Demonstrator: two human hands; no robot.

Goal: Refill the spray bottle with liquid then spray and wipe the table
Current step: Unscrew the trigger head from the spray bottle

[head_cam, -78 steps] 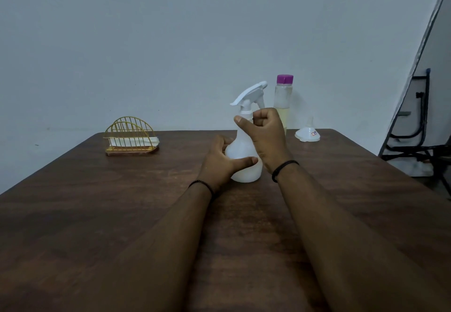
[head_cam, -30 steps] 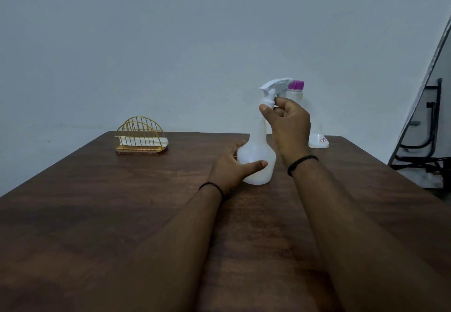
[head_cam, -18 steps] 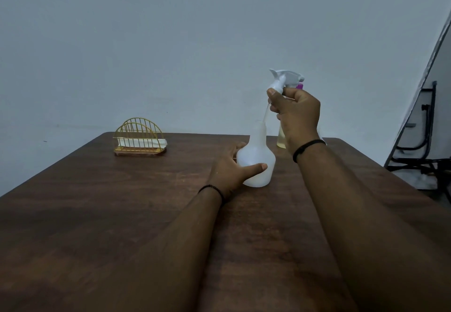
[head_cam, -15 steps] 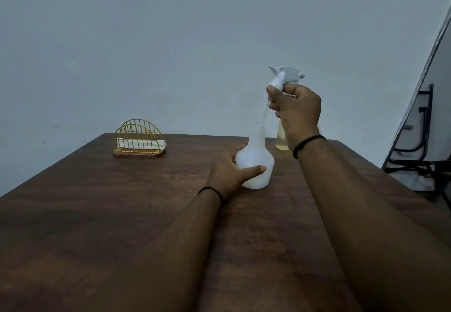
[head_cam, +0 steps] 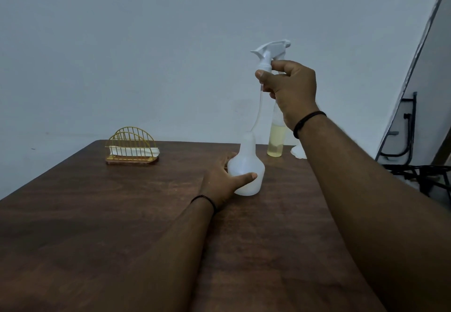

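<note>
The white spray bottle [head_cam: 247, 165] stands on the brown wooden table [head_cam: 122, 214], its neck uncapped. My left hand [head_cam: 223, 182] grips its round base, thumb across the front. Above it, my right hand [head_cam: 289, 87] grips the white trigger sprayer head [head_cam: 269, 51] by its collar. The sprayer's thin dip tube [head_cam: 258, 106] hangs down, and its lower end still reaches the bottle's neck. A clear refill bottle with yellowish liquid [head_cam: 275, 143] stands behind, its top hidden by my right hand.
A gold wire holder with folded white cloth [head_cam: 131, 150] sits at the table's far left. A white funnel [head_cam: 299, 151] peeks out behind my right forearm. A black metal frame [head_cam: 405, 140] stands off the table at the right.
My right hand has unscrewed the sprayer head and lifted it straight up, drawing the dip tube almost out of the bottle. My left hand has kept its hold on the base.
</note>
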